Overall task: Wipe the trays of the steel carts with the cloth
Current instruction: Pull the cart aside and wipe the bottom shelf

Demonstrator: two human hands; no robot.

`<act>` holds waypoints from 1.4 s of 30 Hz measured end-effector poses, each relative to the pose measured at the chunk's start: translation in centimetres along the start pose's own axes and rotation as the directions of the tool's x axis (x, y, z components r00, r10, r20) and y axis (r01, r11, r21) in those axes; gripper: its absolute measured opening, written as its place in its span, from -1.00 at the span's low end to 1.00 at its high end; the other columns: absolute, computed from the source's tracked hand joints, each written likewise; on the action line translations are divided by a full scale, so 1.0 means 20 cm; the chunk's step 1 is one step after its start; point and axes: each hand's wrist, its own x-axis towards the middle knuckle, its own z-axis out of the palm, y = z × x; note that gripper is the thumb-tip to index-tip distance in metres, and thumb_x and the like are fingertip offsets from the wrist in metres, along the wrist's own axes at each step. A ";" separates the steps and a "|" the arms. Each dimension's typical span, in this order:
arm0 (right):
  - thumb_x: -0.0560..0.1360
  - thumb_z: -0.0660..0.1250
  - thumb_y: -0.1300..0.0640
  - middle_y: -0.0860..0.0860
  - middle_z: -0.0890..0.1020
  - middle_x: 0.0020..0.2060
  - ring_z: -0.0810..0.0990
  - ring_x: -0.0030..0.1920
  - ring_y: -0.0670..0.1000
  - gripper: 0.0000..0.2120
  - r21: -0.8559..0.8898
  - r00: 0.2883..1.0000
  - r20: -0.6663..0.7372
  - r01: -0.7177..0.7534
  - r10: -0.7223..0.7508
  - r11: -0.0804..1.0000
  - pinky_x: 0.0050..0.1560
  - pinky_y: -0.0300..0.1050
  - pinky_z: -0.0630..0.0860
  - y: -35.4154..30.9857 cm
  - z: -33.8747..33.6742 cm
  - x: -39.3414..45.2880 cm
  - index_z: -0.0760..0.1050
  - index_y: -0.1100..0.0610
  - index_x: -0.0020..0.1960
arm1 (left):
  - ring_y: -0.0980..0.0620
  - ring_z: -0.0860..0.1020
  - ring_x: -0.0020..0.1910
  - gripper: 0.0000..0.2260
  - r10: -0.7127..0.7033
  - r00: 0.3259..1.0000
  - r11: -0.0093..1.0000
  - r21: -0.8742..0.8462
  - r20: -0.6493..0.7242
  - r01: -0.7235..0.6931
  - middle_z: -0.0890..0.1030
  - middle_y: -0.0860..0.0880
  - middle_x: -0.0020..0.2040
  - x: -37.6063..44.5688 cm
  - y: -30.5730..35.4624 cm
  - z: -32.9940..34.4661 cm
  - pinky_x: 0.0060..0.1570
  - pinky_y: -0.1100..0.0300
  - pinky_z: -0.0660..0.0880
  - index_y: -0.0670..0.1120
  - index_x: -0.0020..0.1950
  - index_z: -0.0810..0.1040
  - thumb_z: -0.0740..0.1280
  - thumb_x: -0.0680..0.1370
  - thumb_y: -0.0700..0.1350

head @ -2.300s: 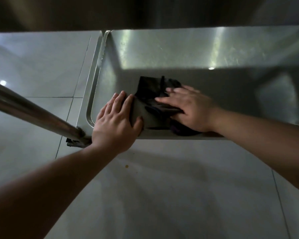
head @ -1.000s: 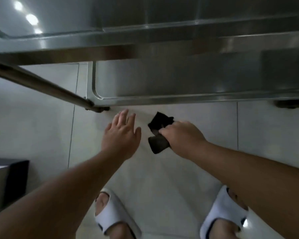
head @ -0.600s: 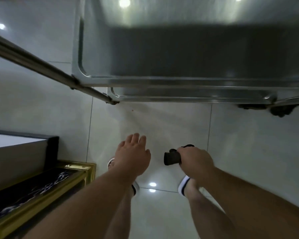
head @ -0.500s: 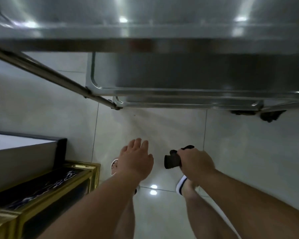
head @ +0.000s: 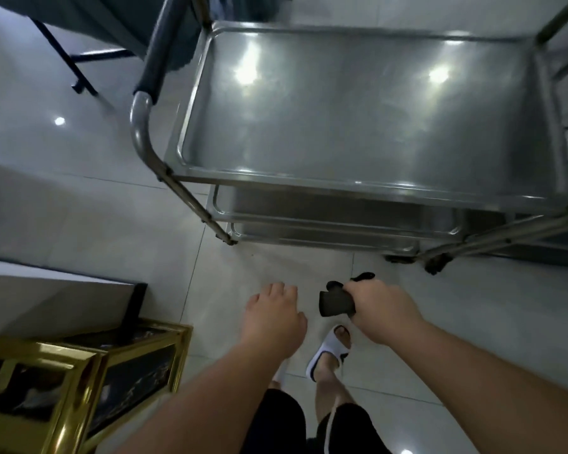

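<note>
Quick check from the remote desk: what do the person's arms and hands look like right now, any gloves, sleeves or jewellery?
Both forearms are bare, no sleeves in view. The left hand and right hand wear no gloves, and no rings, watch or wristbands show. Lower down are dark shorts with a white side stripe.

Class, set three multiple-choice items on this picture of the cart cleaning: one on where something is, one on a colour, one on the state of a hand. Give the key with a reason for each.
1. Where is the cloth?
A. on the top tray
B. in the right hand, above the floor
C. on the gold-framed stand

2. What colour is the slipper?
A. white
B. red
C. green

3. How is the left hand?
A. gripping the cart handle
B. holding the cloth
C. open, holding nothing

Key: B, the right hand grips it short of the steel cart; A, its strap shows white; C, its fingers lie loose, clear of everything.
</note>
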 end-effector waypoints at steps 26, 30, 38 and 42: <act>0.54 0.28 -0.04 -0.12 0.63 -0.09 0.63 -0.10 0.05 -0.84 0.549 0.811 -0.309 -0.274 0.497 0.790 -0.12 -0.02 0.59 0.58 -0.17 -1.30 0.53 -0.18 0.11 | -0.10 0.33 0.52 -0.49 0.384 0.908 0.916 0.197 -0.170 -0.350 0.36 -0.03 0.53 -0.57 1.03 -0.49 0.47 -0.08 0.31 0.01 0.59 0.29 0.18 0.66 0.13; 0.53 0.31 -0.08 -0.11 0.62 -0.08 0.61 -0.08 0.06 -0.82 0.553 0.788 -0.387 -0.217 0.479 0.804 -0.11 0.00 0.58 0.92 -0.25 -1.44 0.52 -0.17 0.12 | -0.13 0.36 0.51 -0.49 0.389 0.894 0.913 0.222 -0.221 -0.342 0.38 -0.05 0.53 -0.61 1.41 -0.53 0.43 -0.10 0.34 0.00 0.59 0.30 0.18 0.67 0.13; 0.52 0.30 -0.02 -0.15 0.61 -0.11 0.60 -0.09 0.04 -0.83 0.544 0.776 -0.449 -0.156 0.443 0.825 -0.13 0.00 0.57 1.41 -0.37 -1.59 0.50 -0.19 0.10 | -0.11 0.38 0.48 -0.53 0.353 0.890 0.929 0.222 -0.288 -0.297 0.43 -0.04 0.48 -0.68 1.92 -0.57 0.40 -0.09 0.33 0.02 0.53 0.36 0.17 0.65 0.14; 0.54 0.29 -0.04 -0.14 0.61 -0.10 0.60 -0.09 0.04 -0.82 0.527 0.792 -0.444 -0.147 0.418 0.837 -0.14 -0.01 0.54 1.56 -0.44 -1.57 0.52 -0.19 0.13 | -0.12 0.42 0.45 -0.53 0.332 0.893 0.938 0.208 -0.305 -0.278 0.47 -0.04 0.44 -0.63 2.03 -0.63 0.37 -0.09 0.36 0.03 0.51 0.37 0.20 0.62 0.13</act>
